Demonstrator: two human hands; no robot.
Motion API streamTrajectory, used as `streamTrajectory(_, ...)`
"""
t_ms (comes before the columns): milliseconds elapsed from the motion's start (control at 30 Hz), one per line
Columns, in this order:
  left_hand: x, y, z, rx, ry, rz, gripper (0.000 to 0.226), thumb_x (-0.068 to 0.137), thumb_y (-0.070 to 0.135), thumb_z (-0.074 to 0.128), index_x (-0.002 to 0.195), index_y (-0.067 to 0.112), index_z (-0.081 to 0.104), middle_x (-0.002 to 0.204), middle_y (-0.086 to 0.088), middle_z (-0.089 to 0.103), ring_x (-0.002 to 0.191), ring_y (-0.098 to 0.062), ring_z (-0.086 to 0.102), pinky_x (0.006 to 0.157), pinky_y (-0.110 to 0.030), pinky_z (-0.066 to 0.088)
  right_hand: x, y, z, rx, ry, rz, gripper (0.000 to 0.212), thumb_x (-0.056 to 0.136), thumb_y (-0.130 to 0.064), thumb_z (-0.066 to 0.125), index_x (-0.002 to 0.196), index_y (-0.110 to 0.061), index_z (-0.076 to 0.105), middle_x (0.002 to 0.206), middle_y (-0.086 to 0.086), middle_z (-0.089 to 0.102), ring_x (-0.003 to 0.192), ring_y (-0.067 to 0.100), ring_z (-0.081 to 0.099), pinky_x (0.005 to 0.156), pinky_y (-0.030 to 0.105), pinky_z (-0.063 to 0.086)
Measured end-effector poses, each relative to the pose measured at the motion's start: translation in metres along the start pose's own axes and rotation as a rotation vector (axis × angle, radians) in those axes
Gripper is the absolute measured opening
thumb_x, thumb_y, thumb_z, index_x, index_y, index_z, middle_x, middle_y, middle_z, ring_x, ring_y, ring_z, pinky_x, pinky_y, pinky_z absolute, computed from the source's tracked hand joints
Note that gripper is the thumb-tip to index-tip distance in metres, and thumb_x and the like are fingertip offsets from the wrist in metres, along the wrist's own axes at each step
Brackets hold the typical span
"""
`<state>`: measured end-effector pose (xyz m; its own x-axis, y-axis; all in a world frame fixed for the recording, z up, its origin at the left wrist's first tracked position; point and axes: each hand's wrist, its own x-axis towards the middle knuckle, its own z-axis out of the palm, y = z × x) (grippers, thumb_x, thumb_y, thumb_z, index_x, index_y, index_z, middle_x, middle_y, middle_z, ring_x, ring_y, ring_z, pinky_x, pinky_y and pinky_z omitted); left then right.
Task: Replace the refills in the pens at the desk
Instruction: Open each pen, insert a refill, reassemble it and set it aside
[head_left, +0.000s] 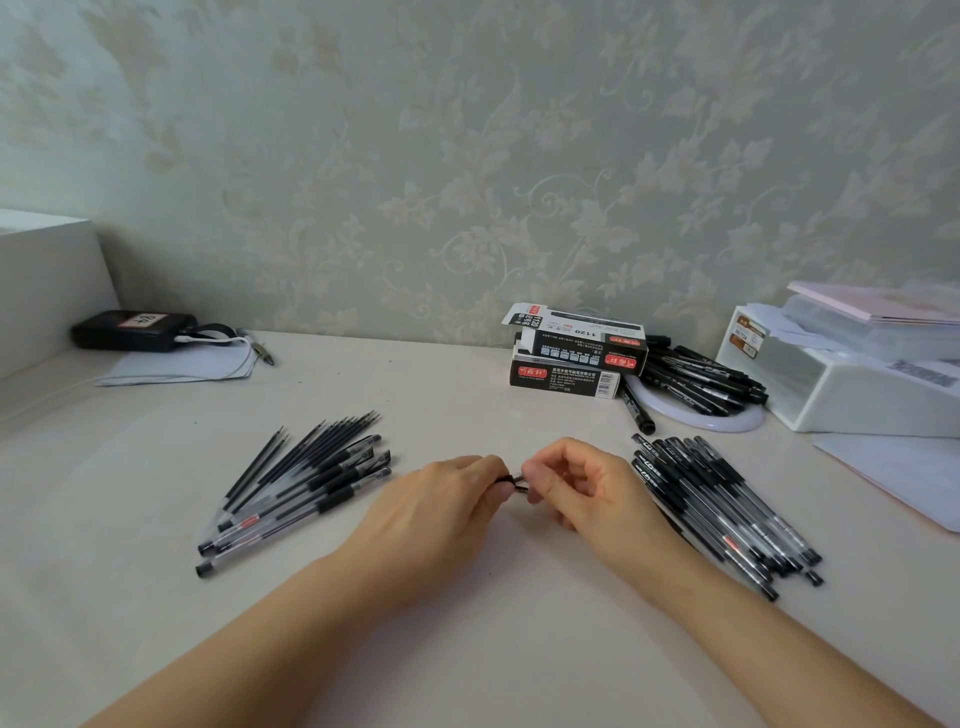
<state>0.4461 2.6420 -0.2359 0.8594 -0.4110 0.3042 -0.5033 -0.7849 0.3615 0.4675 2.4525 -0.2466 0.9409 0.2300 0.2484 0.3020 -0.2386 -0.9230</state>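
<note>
My left hand (447, 499) and my right hand (576, 486) meet over the middle of the desk. Both pinch a small black pen part (514, 480) between their fingertips; most of it is hidden by my fingers. To the left lies a fan of several clear pens with black grips (291, 506), with several loose black refills (306, 447) beside them. On the right lies a pile of several capped black pens (727, 509).
Two stacked pen boxes (576, 353) stand at the back centre, with more black markers (701, 379) on a white ring (737, 423). A white organiser (852, 384) and papers (904, 473) fill the right. A black device (130, 330) on paper sits back left.
</note>
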Motion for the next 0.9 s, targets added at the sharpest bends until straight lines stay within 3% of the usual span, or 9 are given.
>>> streamTrajectory(67, 0.0002, -0.0005, 0.0004, -0.012, 0.008, 0.001, 0.022, 0.102, 0.04, 0.031, 0.089, 0.027, 0.044, 0.084, 0.009, 0.051, 0.076, -0.018, 0.052, 0.068, -0.043, 0.045, -0.0003, -0.0003, -0.0003, 0.016, -0.001, 0.01, 0.014, 0.092, -0.027, 0.065, 0.08, -0.021, 0.069, 0.067, -0.005, 0.067, 0.057, 0.0, 0.053, 0.057, 0.011, 0.041)
streamTrajectory(200, 0.001, -0.0029, 0.0031, -0.021, 0.041, -0.006, 0.02, 0.103, 0.039, 0.03, 0.104, 0.027, 0.045, 0.083, 0.013, 0.05, 0.081, -0.02, 0.054, 0.069, -0.04, 0.044, 0.0003, -0.0004, -0.0017, 0.074, 0.046, 0.045, 0.009, 0.092, -0.021, 0.065, 0.084, -0.022, 0.068, 0.072, -0.005, 0.069, 0.058, 0.003, 0.054, 0.054, 0.013, 0.043)
streamTrajectory(333, 0.0008, -0.0046, 0.0056, -0.078, 0.094, -0.021, 0.015, 0.103, 0.033, 0.034, 0.116, 0.038, 0.037, 0.069, 0.023, 0.046, 0.061, -0.011, 0.044, 0.058, -0.035, 0.037, 0.0017, 0.0009, -0.0046, 0.122, 0.176, 0.071, 0.008, 0.093, -0.019, 0.066, 0.085, -0.017, 0.067, 0.071, -0.002, 0.067, 0.056, 0.008, 0.054, 0.052, 0.016, 0.045)
streamTrajectory(500, 0.0022, -0.0056, 0.0063, -0.094, 0.102, -0.008, 0.02, 0.102, 0.03, 0.037, 0.117, 0.043, 0.038, 0.073, 0.036, 0.048, 0.062, 0.002, 0.047, 0.059, -0.033, 0.043, -0.0011, 0.0034, 0.0026, -0.21, 0.076, -0.013, 0.009, 0.081, -0.02, 0.078, 0.077, -0.022, 0.071, 0.066, -0.012, 0.067, 0.058, 0.001, 0.054, 0.059, 0.012, 0.044)
streamTrajectory(600, 0.002, -0.008, 0.0078, -0.1, 0.115, -0.004, 0.022, 0.101, 0.029, 0.039, 0.118, 0.044, 0.039, 0.074, 0.034, 0.047, 0.065, 0.007, 0.048, 0.058, -0.031, 0.04, -0.0032, 0.0049, 0.0041, -0.267, 0.027, -0.03, 0.008, 0.079, -0.022, 0.079, 0.077, -0.025, 0.072, 0.064, -0.013, 0.063, 0.057, -0.001, 0.049, 0.058, 0.012, 0.042)
streamTrajectory(767, 0.0023, -0.0091, 0.0078, -0.076, 0.138, -0.015, 0.026, 0.101, 0.029, 0.038, 0.121, 0.045, 0.04, 0.076, 0.03, 0.045, 0.07, -0.005, 0.049, 0.061, -0.031, 0.045, -0.0034, 0.0029, 0.0026, -0.277, 0.023, -0.07, 0.011, 0.08, -0.017, 0.076, 0.078, -0.027, 0.071, 0.061, -0.01, 0.057, 0.055, 0.0, 0.046, 0.056, 0.012, 0.04)
streamTrajectory(900, 0.0023, -0.0097, 0.0075, -0.071, 0.146, -0.037, 0.029, 0.1, 0.026, 0.04, 0.122, 0.044, 0.041, 0.09, 0.025, 0.048, 0.078, -0.003, 0.055, 0.064, -0.031, 0.049, -0.0033, 0.0042, 0.0027, -0.293, 0.027, -0.073, 0.012, 0.08, -0.016, 0.074, 0.076, -0.026, 0.069, 0.059, -0.011, 0.054, 0.052, 0.001, 0.044, 0.054, 0.011, 0.037)
